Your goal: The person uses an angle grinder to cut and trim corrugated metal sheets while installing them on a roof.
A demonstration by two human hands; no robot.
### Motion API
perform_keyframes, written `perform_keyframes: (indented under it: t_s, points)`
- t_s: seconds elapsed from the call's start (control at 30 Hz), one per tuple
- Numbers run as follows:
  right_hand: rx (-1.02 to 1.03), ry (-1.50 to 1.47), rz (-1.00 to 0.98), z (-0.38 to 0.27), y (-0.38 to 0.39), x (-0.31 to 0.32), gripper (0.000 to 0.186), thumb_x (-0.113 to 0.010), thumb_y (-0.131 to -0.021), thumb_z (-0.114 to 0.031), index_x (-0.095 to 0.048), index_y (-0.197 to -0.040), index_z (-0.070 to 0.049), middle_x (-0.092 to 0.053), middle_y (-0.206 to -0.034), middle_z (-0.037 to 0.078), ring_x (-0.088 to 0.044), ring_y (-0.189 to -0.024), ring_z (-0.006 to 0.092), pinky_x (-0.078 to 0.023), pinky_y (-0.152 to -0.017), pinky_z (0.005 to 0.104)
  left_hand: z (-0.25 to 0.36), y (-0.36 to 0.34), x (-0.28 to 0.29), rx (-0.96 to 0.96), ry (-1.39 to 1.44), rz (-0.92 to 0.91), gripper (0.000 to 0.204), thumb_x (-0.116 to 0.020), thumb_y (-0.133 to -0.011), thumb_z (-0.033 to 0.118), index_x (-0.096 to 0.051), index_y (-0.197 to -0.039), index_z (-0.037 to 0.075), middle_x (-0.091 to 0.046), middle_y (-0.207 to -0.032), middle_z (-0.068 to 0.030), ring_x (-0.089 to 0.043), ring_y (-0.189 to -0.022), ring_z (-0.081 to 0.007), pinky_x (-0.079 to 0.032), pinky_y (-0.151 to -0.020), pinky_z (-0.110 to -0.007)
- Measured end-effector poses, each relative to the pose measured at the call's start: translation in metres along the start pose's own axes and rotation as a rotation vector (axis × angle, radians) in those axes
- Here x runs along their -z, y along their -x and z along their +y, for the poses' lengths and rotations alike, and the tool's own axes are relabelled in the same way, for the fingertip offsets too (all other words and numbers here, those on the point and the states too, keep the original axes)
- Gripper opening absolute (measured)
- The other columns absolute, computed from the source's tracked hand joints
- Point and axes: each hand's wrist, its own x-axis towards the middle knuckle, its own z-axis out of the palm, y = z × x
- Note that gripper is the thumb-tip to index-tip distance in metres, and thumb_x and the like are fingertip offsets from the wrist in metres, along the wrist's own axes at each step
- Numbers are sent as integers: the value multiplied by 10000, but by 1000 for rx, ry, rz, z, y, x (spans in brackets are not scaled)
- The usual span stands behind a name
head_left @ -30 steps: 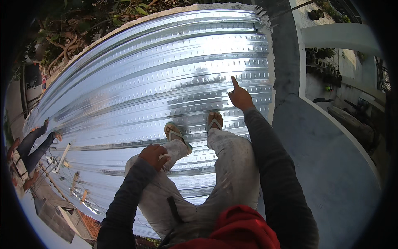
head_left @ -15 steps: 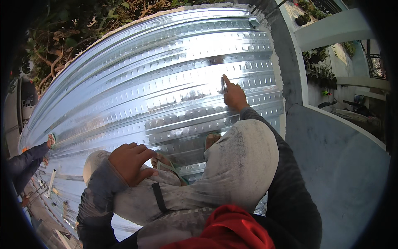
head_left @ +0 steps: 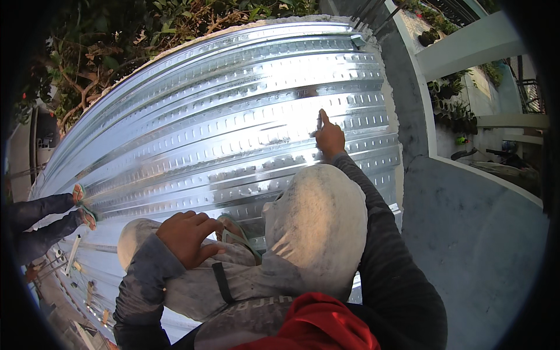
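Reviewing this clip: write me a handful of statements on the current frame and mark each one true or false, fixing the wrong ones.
1. The right hand has its index finger stretched out over the ribbed metal sheets. True.
2. The left hand grips a hammer. False: the left hand is loosely curled, with no tool in view.
3. Another person's feet show at the left side of the picture. True.
4. The cloth at the lower edge is blue. False: the cloth is red.
5. Leafy plants show beyond the ribbed metal sheets, at the top of the picture. True.
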Motion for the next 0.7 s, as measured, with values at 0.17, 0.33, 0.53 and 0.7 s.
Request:
perform_keyframes:
  t_s: [0.17, 0.33, 0.53, 0.7]
  points:
    - [47, 20, 19, 1, -4, -7, 838, -599, -838, -177, -238, -1589, -266, -714, -912, 244, -698, -840, 424, -549, -799, 521, -2, 6, -4, 19, -21, -10, 401, -760, -838, 359, -672, -1146, 117, -688, -1023, -104, -639, -964, -333, -505, -845, -437]
    - [-6, 8, -212, -28, -41, 22, 911, -589, -842, -140, -134, -1609, -328, -720, -1020, 212, -702, -934, 377, -542, -821, 489, 3, -3, 0, 8, -18, -12, 412, -763, -835, 371, -671, -1142, 111, -687, -1016, -111, -638, -963, -338, -504, -844, -435]
    - [-17, 70, -268, -25, -58, 20, 893, -592, -875, -141, -127, -1604, -363, -719, -1120, 155, -692, -1034, 343, -535, -879, 460, -2, -9, -6, 35, -23, -9, 407, -765, -831, 371, -667, -1117, 98, -686, -1007, -120, -638, -932, -342, -499, -818, -440]
    - [-54, 6, -221, -25, -54, 23, 914, -589, -851, -117, -131, -1605, -358, -719, -1102, 176, -697, -1012, 354, -534, -867, 467, -5, -17, -3, -19, 0, -4, 400, -760, -837, 363, -666, -1120, 97, -684, -989, -115, -637, -915, -343, -499, -808, -443]
